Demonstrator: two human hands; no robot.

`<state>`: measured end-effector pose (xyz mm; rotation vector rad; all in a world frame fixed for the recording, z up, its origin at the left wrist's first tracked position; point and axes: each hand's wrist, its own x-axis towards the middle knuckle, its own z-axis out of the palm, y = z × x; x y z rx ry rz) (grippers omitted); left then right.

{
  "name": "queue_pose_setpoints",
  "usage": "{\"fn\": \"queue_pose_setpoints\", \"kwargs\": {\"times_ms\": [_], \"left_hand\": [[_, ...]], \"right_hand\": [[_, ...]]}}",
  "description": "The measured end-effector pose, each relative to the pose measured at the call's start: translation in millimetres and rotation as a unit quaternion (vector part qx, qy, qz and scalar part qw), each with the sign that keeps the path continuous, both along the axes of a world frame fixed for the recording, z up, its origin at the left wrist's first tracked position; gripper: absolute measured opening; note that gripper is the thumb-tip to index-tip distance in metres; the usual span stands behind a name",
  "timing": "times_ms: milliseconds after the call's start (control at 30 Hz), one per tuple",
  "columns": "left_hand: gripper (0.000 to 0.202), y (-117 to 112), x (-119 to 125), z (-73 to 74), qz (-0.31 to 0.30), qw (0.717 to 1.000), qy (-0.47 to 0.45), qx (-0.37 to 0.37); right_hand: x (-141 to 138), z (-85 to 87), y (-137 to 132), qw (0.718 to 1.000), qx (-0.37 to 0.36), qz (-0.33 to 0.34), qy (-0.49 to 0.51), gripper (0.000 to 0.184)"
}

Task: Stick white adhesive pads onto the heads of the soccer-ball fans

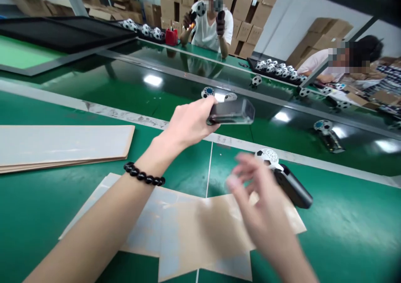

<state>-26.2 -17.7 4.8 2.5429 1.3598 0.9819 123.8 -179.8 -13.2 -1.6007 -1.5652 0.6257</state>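
My left hand, with a black bead bracelet on its wrist, is closed round the end of a dark clear-cased handle held level above the green table. My right hand is blurred by motion, fingers apart, and hovers over flat cardboard sheets. Just beyond it lies a hand-held fan with a football-patterned head and a black handle. The right hand holds nothing that I can see.
A stack of cardboard sheets lies at the left. More football fans sit on the dark conveyor belt. Two other people work across the belt, beside trays of fans and cardboard boxes.
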Motion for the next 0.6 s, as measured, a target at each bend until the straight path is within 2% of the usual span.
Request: {"fn": "queue_pose_setpoints", "kwargs": {"times_ms": [33,67,167,233,367,500,600], "left_hand": [[0.034,2.1,-2.1,-0.4,0.002,0.999,-0.041,-0.015],[0.038,3.5,-2.9,-1.2,-0.008,0.996,-0.088,-0.026],[0.043,3.1,1.3,-3.0,-0.068,0.966,-0.246,-0.035],[0.039,0.5,6.9,-2.0,-0.101,0.94,-0.323,-0.038],[0.031,-1.5,13.0,1.5,-0.127,0.906,-0.394,-0.084],[0.03,0.9,11.1,2.2,-0.105,0.876,-0.448,-0.144],[0.03,0.2,9.2,4.6,-0.087,0.866,-0.465,-0.163]], "right_hand": [[-10.0,-16.6,-15.9,0.996,-0.044,0.07,-0.03,0.021],[-20.1,-31.8,-29.1,0.992,-0.063,0.099,-0.045,0.015],[-49.3,-60.9,-52.3,0.986,-0.085,0.111,-0.085,0.009],[-65.2,-67.3,-57.3,0.984,-0.086,0.1,-0.117,0.009],[-85.3,-74.3,-58.6,0.978,-0.087,0.073,-0.173,0.019],[-96.2,-87.3,-57.9,0.975,-0.088,0.029,-0.204,0.033],[-98.8,-87.8,-55.5,0.975,-0.096,0.018,-0.2,0.036]]}}
